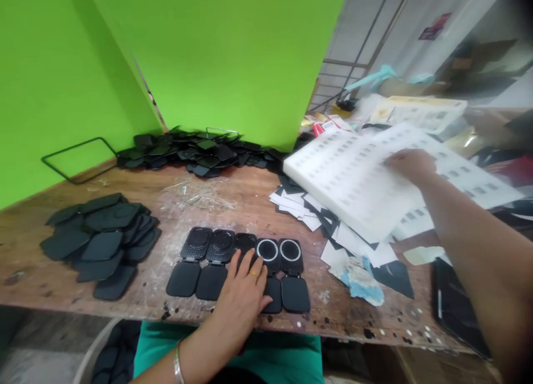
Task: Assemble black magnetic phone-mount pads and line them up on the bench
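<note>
A: Where's the left hand (244,295)?
B: Flat on the row of five cases (199,244) at the near edge of the table (250,200). Fingers apart and stretched out, palm down, tips on the third case; it clamps nothing.
A: How does the row lie?
B: Its long axis runs left to right, across the fingers, which point away from the body. Each case lies open, lengthwise near to far: a round-cornered lid nearest, hinged to a back half beyond.
A: All alike?
B: Matt black plastic, all five. The two on the right carry white rings (267,250); the two on the left show dark ribbed circles.
A: And the right hand (410,164)?
B: Far out to the right, on top of the tray (345,178), a thick white foam slab with rows of small rectangular slots, tilted on a spill of white and black cards (291,200). The hand is blurred, so I cannot tell whether the fingers pinch anything or just touch the foam.
A: Which hand is nearer the cases?
B: The left, touching them; the right is well apart.
A: Anything else?
B: Flat black pads (100,239) piled loosely to the left, a bigger heap (200,150) against the green wall (208,56), a crumpled blue-white rag (358,278) right of the row, all on scuffed, paint-flecked wood
</note>
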Available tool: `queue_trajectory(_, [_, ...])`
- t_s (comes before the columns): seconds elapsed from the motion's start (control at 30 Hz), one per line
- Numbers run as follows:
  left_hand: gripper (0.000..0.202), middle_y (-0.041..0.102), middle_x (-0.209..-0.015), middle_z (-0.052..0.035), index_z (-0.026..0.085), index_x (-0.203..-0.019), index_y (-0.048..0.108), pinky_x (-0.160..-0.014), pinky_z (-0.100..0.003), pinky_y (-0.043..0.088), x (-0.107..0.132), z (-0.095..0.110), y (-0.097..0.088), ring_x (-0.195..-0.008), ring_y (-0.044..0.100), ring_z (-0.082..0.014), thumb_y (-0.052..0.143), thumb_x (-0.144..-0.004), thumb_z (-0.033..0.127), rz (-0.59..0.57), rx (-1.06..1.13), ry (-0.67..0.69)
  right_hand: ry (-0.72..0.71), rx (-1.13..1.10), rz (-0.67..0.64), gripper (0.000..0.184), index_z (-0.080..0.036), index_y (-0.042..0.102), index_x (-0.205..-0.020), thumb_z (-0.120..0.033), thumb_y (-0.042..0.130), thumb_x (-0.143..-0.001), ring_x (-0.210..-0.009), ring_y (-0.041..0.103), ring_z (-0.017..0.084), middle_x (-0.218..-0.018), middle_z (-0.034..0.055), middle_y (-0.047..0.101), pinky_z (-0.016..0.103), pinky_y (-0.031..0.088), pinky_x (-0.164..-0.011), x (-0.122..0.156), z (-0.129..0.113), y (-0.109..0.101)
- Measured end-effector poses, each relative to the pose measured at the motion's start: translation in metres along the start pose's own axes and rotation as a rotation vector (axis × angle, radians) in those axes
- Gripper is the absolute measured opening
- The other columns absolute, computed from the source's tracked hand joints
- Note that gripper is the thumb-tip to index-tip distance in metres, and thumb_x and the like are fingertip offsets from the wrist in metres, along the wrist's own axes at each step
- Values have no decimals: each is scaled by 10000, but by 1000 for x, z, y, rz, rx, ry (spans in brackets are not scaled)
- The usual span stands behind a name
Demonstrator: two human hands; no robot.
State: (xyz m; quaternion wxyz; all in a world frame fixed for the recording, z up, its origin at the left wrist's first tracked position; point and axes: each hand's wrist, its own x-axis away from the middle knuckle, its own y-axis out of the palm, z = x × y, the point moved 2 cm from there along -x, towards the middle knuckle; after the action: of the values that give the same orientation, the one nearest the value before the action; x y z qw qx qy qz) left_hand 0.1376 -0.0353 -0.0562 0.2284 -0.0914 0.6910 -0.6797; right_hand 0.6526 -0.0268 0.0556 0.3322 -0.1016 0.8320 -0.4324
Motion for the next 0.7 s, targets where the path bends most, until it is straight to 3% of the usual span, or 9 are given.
queue_trajectory(0.07, [505,653,-1280,-118,132,-1196,662,-1142,-544,284,0,1,0,-1300,481,-346,660,-860,509,-1,5,-2,107,-77,13,77,-138,753,-685,-195,781,-642,-497,424,125,-567,41,607,327,364,-539,4,-1,-4])
queue_trajectory(0.17, [493,654,-1274,-120,124,-1210,651,-1153,-560,275,1,2,0,-1317,466,-350,635,-884,494,5,20,-2,164,-201,103,235,-69,758,-940,-198,696,-754,-521,442,128,-709,99,668,315,382,-519,17,-17,-14])
queue_trajectory(0.23, [494,648,-1279,-125,119,-1206,648,-1150,-577,283,2,3,-3,-1321,460,-360,623,-890,498,3,43,0,137,-260,136,245,-71,754,-969,-198,672,-777,-535,466,130,-741,104,678,305,399,-521,36,-39,-22])
queue_trajectory(0.3, [514,626,-1310,-124,121,-1239,625,-1145,-573,304,5,2,-7,-1325,455,-361,632,-884,494,8,77,-1,74,-318,76,202,-99,764,-914,-216,685,-768,-521,494,129,-689,75,670,291,421,-518,65,-67,-29])
queue_trajectory(0.43, [555,580,-1364,-138,110,-1345,537,-1145,-502,347,17,-5,-19,-1326,460,-326,662,-886,397,34,109,-49,-129,-479,-350,153,-148,731,-875,-194,694,-734,-521,556,127,-679,35,682,270,484,-539,144,-128,-29])
queue_trajectory(0.53, [459,616,-1305,-134,129,-1272,601,-1135,-530,346,27,-15,-23,-1305,478,-340,675,-879,352,25,91,-153,-211,-622,-674,158,-175,679,-834,-300,699,-739,-501,560,131,-636,10,654,257,480,-488,205,-163,-14])
queue_trajectory(0.7, [458,634,-1289,-109,200,-1261,627,-1118,-613,299,36,-26,-20,-1293,473,-368,690,-859,410,-2,89,-213,-128,-806,-1084,201,-183,625,-785,-363,686,-720,-471,537,108,-582,-29,596,233,461,-464,272,-202,27])
